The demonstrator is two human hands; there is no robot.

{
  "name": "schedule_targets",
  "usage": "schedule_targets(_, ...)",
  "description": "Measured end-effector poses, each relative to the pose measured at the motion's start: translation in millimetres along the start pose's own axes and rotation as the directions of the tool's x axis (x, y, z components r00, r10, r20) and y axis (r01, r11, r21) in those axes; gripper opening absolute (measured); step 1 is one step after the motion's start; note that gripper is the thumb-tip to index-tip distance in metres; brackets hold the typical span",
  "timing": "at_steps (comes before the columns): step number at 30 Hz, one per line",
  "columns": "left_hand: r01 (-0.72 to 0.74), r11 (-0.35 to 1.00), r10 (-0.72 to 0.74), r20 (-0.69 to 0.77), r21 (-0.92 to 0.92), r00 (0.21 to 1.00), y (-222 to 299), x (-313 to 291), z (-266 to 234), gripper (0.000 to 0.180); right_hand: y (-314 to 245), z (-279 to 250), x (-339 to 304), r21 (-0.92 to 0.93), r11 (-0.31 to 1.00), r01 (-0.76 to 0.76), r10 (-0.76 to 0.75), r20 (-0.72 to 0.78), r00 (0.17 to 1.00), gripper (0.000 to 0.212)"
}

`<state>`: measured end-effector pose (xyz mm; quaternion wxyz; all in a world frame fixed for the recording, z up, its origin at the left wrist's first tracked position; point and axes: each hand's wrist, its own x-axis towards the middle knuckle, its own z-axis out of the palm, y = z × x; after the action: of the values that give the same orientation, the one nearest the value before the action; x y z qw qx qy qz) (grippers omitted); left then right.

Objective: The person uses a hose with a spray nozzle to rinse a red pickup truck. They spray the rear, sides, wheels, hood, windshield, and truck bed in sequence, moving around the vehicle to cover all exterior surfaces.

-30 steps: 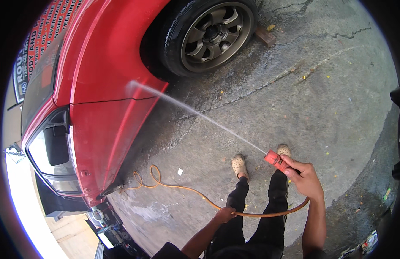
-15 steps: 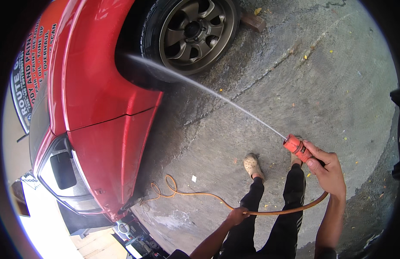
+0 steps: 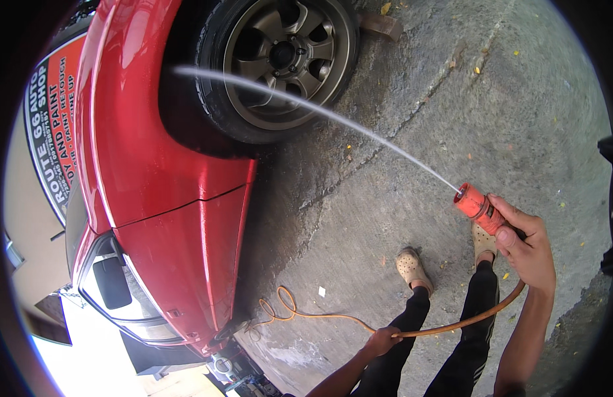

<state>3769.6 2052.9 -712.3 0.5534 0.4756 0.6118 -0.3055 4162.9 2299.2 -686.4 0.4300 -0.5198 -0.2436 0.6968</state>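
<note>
My right hand (image 3: 528, 248) is closed round an orange-red hose nozzle (image 3: 478, 206), thumb and fingers pressing its body. A thin white jet of water (image 3: 359, 129) leaves the nozzle and arcs up and left, across the wheel (image 3: 280, 59) to the dark wheel arch of a red car (image 3: 167, 159). Lower down, my left hand (image 3: 384, 341) is wrapped round the orange hose (image 3: 452, 325), which bends up to the nozzle on the right and trails off leftward along the ground.
Loose coils of hose (image 3: 278, 306) lie on the rough concrete (image 3: 412, 185) near the car. A brown block (image 3: 380, 26) sits beside the tyre. My legs and beige clogs (image 3: 412, 266) are below the nozzle. A shop sign (image 3: 55, 126) stands beyond the car.
The view has shifted, so my hands, nozzle and feet appear farther right. The water now crosses the wheel's face, where before it passed along the tyre's lower edge.
</note>
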Motion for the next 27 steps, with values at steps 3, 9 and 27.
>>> schedule_targets(3, -0.001, 1.000, 0.001, 0.013, 0.005, 1.000, -8.4, 3.1, -4.6, 0.026, 2.3, 1.5, -2.6, 0.042, 0.999, 0.025, -0.023, -0.047, 0.999, 0.051)
schedule_targets(9, -0.097, 0.990, 0.098, -0.005, 0.105, 0.995, -20.4, 8.5, -18.7, 0.031, -14.6, 7.4, -20.1, 0.077, 0.996, 0.045, -0.027, -0.219, 0.975, 0.048)
schedule_targets(27, -0.214, 0.959, 0.212, 0.035, 0.185, 0.977, -46.0, 14.2, -53.1, 0.029, -17.7, 9.8, -53.3, 0.093, 0.993, -0.067, 0.106, -0.525, 0.845, 0.041)
